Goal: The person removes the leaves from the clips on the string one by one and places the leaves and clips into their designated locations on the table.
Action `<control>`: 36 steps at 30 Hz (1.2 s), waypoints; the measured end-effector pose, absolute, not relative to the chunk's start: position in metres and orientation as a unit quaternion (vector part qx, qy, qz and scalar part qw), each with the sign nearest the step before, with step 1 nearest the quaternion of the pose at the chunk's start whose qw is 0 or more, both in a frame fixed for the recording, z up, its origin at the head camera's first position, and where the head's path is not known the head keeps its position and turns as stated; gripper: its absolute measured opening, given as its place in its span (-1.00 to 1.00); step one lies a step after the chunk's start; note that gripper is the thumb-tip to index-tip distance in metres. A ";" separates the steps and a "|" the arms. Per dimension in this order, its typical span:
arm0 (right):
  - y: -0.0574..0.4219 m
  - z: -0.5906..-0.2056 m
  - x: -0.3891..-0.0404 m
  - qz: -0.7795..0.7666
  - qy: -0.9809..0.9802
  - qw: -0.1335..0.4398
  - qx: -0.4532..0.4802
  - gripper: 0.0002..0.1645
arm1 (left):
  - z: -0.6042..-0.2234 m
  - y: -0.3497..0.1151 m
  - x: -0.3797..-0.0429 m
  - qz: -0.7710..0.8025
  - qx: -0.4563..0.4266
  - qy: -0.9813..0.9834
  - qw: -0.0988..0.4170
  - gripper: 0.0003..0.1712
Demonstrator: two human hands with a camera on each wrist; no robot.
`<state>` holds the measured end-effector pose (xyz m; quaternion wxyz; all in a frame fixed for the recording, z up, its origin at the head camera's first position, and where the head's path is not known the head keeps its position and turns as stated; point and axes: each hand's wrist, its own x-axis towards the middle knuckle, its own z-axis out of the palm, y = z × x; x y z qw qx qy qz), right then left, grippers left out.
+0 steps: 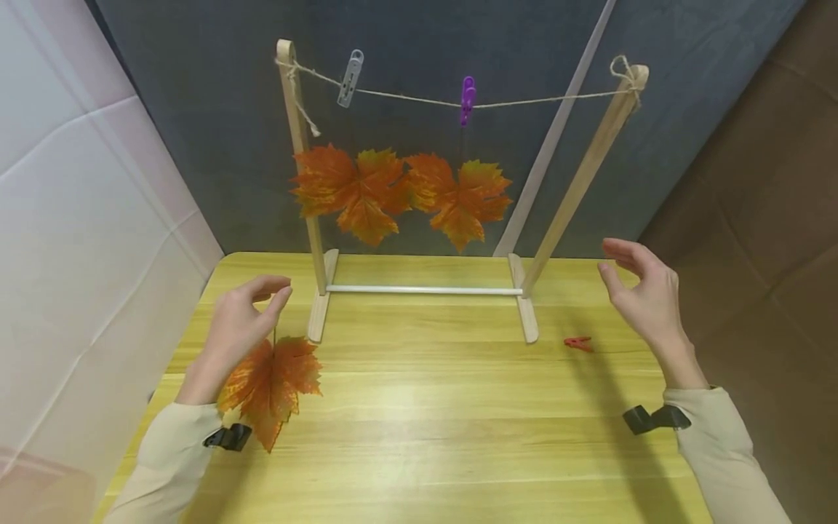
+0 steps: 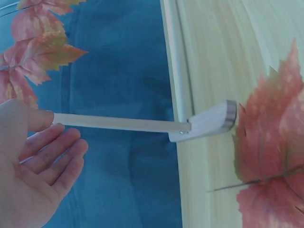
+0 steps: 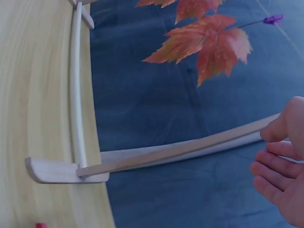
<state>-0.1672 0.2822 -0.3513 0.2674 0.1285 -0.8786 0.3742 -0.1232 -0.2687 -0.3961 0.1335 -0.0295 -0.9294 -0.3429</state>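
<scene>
My left hand [image 1: 237, 316] hovers at the left of the table, fingers loosely bent and nothing between them. Below it lies an orange artificial maple leaf [image 1: 275, 386], partly covered by the wrist; its thin stem [image 2: 232, 186] is free in the left wrist view. My right hand [image 1: 644, 298] is raised at the right, thumb and fingers apart and holding nothing. A small red clothespin [image 1: 578, 343] rests on the table below and left of it. Two more maple leaves [image 1: 363, 191] [image 1: 461, 196] hang from a string, under a clear clothespin [image 1: 350, 78] and a purple clothespin [image 1: 468, 100].
The twine [image 1: 412, 97] sags between two wooden posts [image 1: 304, 167] [image 1: 583, 182], tied near their tops. A white rod [image 1: 425, 290] joins their flat feet near the back edge of the wooden table [image 1: 419, 407]. Behind hangs a dark grey backdrop [image 1: 419, 36].
</scene>
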 end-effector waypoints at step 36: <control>0.206 -0.263 -0.183 0.407 -0.824 0.314 0.240 -0.49 | -0.327 -0.205 -0.155 -0.372 -0.163 -0.897 0.173 -0.69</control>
